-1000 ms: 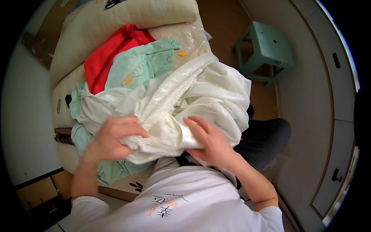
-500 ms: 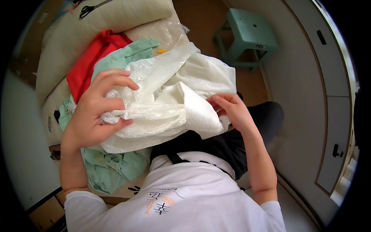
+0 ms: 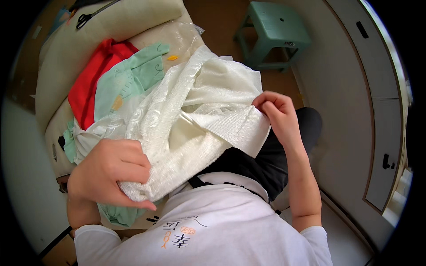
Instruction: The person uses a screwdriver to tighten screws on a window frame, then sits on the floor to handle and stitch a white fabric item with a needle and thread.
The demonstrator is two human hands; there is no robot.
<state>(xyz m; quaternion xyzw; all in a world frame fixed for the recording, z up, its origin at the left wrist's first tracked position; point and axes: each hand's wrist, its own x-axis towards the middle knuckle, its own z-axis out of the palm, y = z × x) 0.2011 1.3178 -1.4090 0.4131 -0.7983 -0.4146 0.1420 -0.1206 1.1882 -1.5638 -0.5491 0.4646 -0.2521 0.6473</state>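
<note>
A shiny white textured fabric lies draped across my lap and the padded surface to the left, bunched into folds. My left hand is closed round a thick rolled fold at its near left end, with the thumb underneath. At the right, my right hand pinches the fabric's edge between thumb and fingers, and a flat corner hangs below that pinch. Beyond the white fabric lie a mint green cloth with dark line marks and a red cloth. More green cloth shows under my left forearm.
A long cream cushion roll runs along the far side, with black-handled scissors on it. Close to the green cloth is a small yellow piece. A green plastic stool stands at the far right, before a pale cabinet.
My left hand has come down toward me, drawing the fold along. My right hand has risen slightly, pulling the edge out flatter. The view has shifted a little.
</note>
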